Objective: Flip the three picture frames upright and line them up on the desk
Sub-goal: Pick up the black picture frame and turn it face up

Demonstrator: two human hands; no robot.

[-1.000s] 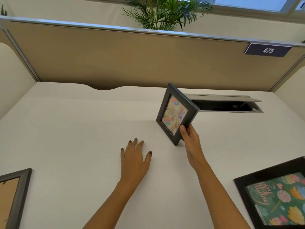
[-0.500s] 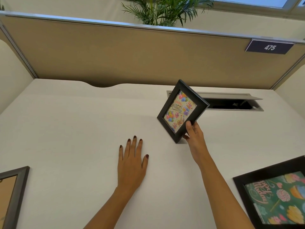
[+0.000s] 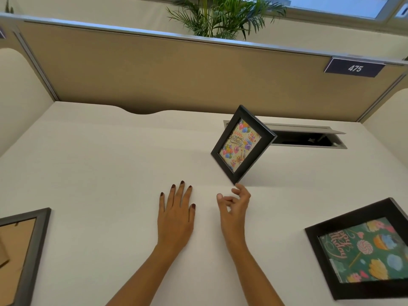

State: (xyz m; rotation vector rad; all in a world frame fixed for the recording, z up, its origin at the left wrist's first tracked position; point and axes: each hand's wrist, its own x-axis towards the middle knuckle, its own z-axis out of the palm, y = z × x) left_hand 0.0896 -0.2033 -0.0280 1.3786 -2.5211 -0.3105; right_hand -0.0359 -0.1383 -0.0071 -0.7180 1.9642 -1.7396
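Observation:
A small black frame (image 3: 242,146) with a balloon birthday picture stands upright on the white desk (image 3: 99,162), leaning back and turned to the left. My right hand (image 3: 234,206) is just below its lower corner, fingers loosely curled and apart, holding nothing. My left hand (image 3: 176,213) lies flat on the desk, palm down. A larger black frame (image 3: 362,246) with a green birthday picture lies face up at the right. A grey frame (image 3: 24,252) lies face down at the left edge, its brown backing showing.
A tan partition (image 3: 176,74) with a "475" sign (image 3: 355,68) closes off the back of the desk. An open cable hatch (image 3: 309,138) sits just behind the small frame. A potted palm (image 3: 220,16) rises behind the partition.
My right hand turned the small frame to face me, set it standing, and has let go, drawing back toward me. My left hand stayed flat on the desk.

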